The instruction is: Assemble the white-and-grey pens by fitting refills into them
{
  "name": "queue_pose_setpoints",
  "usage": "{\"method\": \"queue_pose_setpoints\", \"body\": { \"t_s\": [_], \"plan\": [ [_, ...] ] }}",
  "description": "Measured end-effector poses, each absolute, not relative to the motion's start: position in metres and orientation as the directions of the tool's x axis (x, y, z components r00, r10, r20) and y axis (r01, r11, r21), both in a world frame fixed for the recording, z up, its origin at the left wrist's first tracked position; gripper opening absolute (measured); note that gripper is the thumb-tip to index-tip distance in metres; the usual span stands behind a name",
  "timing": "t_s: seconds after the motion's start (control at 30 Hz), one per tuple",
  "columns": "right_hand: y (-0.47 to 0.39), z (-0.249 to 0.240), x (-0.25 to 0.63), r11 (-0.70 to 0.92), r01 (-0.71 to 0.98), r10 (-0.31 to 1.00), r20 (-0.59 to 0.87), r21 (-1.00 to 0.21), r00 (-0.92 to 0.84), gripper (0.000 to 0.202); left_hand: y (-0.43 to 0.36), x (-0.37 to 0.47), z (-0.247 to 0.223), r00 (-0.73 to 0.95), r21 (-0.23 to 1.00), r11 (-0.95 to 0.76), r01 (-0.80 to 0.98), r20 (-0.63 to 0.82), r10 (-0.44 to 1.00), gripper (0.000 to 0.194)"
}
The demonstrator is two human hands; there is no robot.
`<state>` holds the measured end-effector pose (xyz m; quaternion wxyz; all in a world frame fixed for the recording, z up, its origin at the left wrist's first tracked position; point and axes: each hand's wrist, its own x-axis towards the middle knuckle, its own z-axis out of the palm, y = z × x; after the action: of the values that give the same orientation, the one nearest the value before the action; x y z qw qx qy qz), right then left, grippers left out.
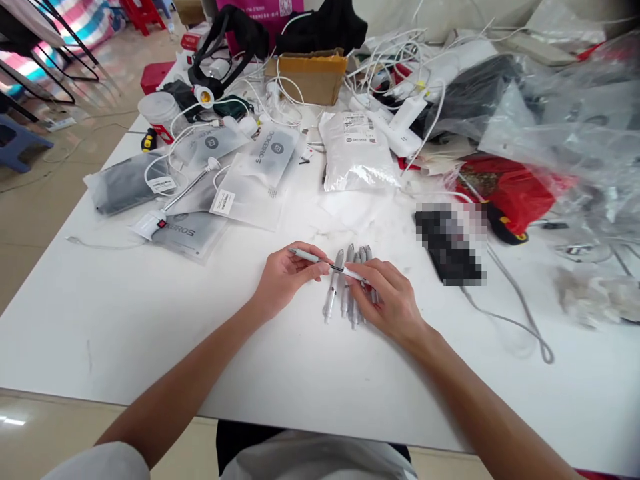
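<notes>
My left hand (287,279) pinches the grey half of a pen (306,255) between thumb and fingers. The white barrel (353,274) of that pen is gripped in my right hand (390,297). A thin dark length shows between the two halves, so the pen looks partly apart, its halves lined up above the table. Several similar grey-and-white pens (331,297) lie side by side just under it, some of them partly covered by my right hand.
Behind my hands on the white table (200,360) lie a white plastic parcel (357,150), frosted pouches (187,233) and a lamp holder on a metal neck (150,223). To the right are a pixelated dark object (450,247), a grey cord (520,323) and clear plastic bags (560,113).
</notes>
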<state>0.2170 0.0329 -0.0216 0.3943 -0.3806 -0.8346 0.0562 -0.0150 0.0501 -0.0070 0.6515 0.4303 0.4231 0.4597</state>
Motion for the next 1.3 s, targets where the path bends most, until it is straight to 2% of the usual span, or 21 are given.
{"method": "queue_pose_setpoints", "body": {
  "t_s": [0.33, 0.43, 0.63, 0.83, 1.03, 1.1, 1.3],
  "plan": [
    [0.034, -0.02, 0.217, 0.733, 0.607, 0.648, 0.587, -0.307, -0.486, 0.033, 0.043, -0.012, -0.008, 0.255, 0.975, 0.202, -0.089, -0.174, 0.951, 0.03],
    [0.031, -0.02, 0.215, 0.724, 0.603, 0.666, 0.566, -0.336, -0.485, 0.031, 0.042, -0.013, -0.009, 0.263, 0.98, 0.191, -0.054, -0.171, 0.95, 0.03],
    [0.024, -0.024, 0.211, 0.643, 0.598, 0.756, 0.521, -0.478, -0.397, 0.019, 0.04, -0.013, -0.004, 0.277, 0.984, 0.168, -0.054, -0.147, 0.949, 0.029],
    [0.028, -0.021, 0.214, 0.699, 0.611, 0.699, 0.538, -0.373, -0.471, 0.012, 0.041, -0.012, -0.004, 0.266, 0.992, 0.125, -0.022, -0.115, 0.957, 0.03],
    [0.025, -0.02, 0.212, 0.624, 0.583, 0.779, 0.476, -0.521, -0.408, 0.011, 0.042, -0.012, -0.005, 0.263, 0.993, 0.108, -0.05, -0.091, 0.96, 0.03],
    [0.024, -0.02, 0.212, 0.636, 0.579, 0.769, 0.485, -0.51, -0.416, 0.007, 0.042, -0.012, -0.006, 0.265, 0.993, 0.104, -0.055, -0.086, 0.96, 0.03],
    [0.026, -0.018, 0.213, 0.667, 0.579, 0.743, 0.475, -0.469, -0.471, 0.017, 0.041, -0.012, -0.007, 0.262, 0.995, 0.071, -0.075, -0.049, 0.964, 0.029]
  ]
}}
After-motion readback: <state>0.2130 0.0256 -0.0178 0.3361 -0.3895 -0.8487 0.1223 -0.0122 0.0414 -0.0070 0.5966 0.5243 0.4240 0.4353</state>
